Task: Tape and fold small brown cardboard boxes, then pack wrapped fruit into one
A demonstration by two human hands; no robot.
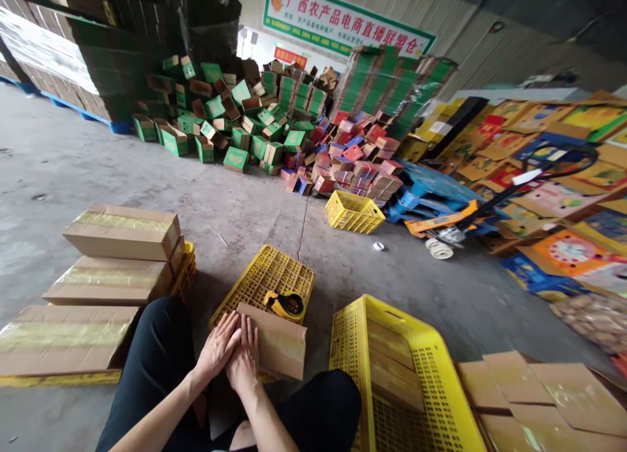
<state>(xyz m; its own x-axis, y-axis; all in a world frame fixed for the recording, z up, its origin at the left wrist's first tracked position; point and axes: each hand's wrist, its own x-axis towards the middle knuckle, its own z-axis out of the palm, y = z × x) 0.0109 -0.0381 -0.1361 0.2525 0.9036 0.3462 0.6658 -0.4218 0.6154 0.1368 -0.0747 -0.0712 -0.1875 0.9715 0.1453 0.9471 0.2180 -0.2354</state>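
My left hand (218,344) and right hand (243,357) lie flat on carton (280,342), fingers close together, not wrapped round it, probably steadying it. Carton sits on yellow crate's (245,279) near end, seemingly my bench; tape dispenser (284,306) just beyond, likely for reach.

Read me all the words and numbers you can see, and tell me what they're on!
"广西农产品电商直播联盟仓": big red writing on the long banner on the wall.
Smaller lines on that banner: too blurred to read surely.
Red sign below it: has writing, too blurred.
Green boxes: white print, too small.
Colourful boxes on the right: too blurred.
Brown box in the middle: no words that I can see.
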